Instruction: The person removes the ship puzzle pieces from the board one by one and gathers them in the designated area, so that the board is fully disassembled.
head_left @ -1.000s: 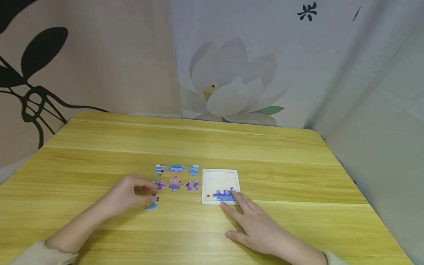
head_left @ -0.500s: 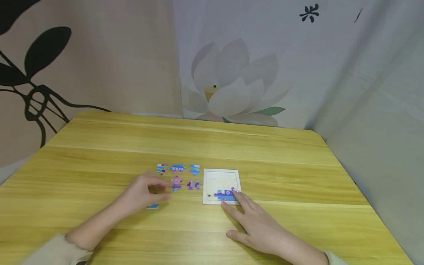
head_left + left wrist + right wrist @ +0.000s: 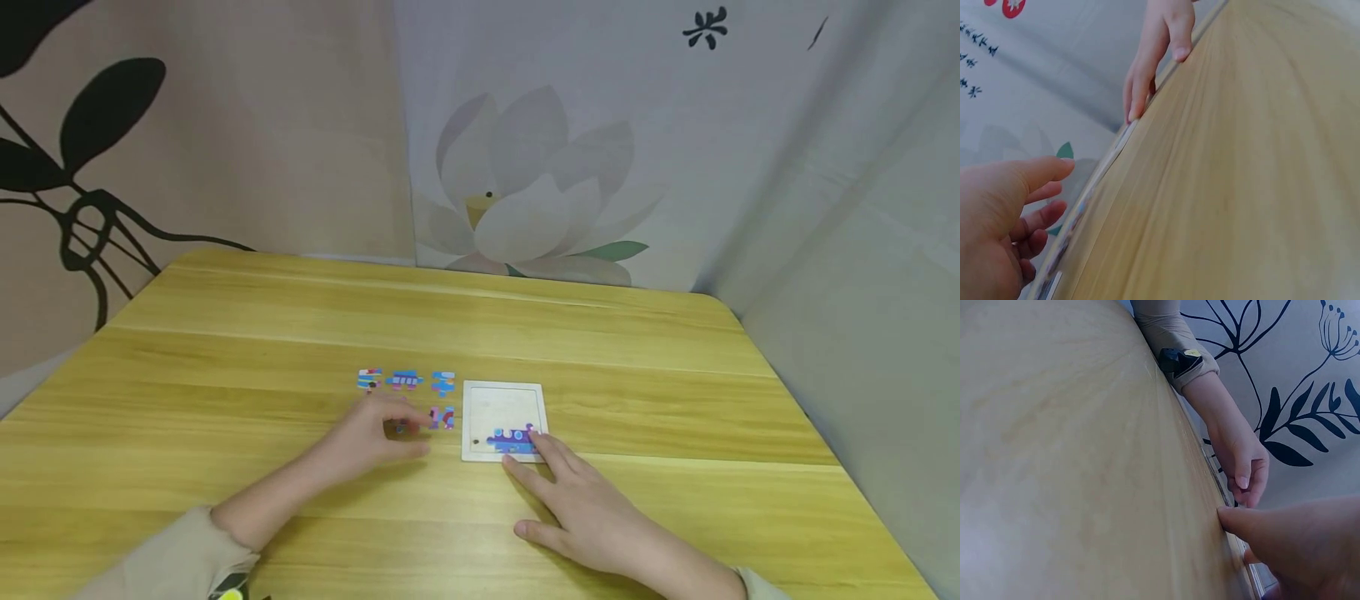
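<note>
Over the loose puzzle pieces, my left hand (image 3: 375, 437) hovers with its thumb and index finger apart. Nothing shows between them in the left wrist view. Past its fingertips lies a pink and red piece (image 3: 443, 417), and other pieces are partly hidden beneath the hand. My right hand (image 3: 581, 512) rests spread, its fingertips on the lower right of a square wooden puzzle tray (image 3: 502, 385). Inside that tray, along the bottom, lies a joined purple and blue section (image 3: 510, 442), partly covered by the right fingertips.
Behind the left hand a row holds a striped piece (image 3: 369, 379), a blue piece with windows (image 3: 405, 380) and a blue and orange piece (image 3: 443, 383). The wooden table (image 3: 675, 375) reaches back to a printed curtain (image 3: 300, 125).
My left hand has moved right across the lower pieces, toward the tray, covering some of them. The right hand stays on the tray. The whole view has shifted slightly.
</note>
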`<state>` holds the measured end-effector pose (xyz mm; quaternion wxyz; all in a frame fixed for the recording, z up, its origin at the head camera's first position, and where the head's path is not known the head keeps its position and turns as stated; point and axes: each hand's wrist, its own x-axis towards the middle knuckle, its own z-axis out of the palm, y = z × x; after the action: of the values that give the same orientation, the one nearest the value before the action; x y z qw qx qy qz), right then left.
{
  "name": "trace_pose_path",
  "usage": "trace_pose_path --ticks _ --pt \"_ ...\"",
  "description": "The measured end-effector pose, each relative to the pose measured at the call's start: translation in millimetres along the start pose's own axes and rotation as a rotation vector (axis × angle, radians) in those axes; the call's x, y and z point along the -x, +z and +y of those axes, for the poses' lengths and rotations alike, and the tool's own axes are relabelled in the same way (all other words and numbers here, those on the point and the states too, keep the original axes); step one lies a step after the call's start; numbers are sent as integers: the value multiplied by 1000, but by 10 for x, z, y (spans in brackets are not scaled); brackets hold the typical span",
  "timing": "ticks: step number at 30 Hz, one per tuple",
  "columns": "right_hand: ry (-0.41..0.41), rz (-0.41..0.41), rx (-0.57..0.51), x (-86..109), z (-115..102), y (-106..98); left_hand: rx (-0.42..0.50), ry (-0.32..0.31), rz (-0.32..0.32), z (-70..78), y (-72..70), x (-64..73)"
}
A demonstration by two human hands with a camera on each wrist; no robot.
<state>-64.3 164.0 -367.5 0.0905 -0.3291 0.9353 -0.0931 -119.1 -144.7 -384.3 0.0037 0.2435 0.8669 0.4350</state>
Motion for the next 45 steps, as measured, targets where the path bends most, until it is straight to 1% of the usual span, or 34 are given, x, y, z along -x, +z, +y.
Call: trace_pose_path --ticks 6,7,13,19,24,35,45 --pt "4 5 3 7 10 4 15 26 -4 50 126 -103" --pt "3 6 5 8 12 5 14 23 -12 62 148 -119" --pt "-2 7 11 8 13 7 10 56 -61 119 255 -219" --pt "0 7 5 6 13 4 -54 74 -87 154 346 -296" --pt "-2 12 6 0 8 11 -83 92 -108 177 414 -363" --pt "-11 20 8 -3 4 10 -122 77 -145 255 493 -458" --pt "-8 16 -2 -6 12 11 -128 87 -134 282 526 -467"
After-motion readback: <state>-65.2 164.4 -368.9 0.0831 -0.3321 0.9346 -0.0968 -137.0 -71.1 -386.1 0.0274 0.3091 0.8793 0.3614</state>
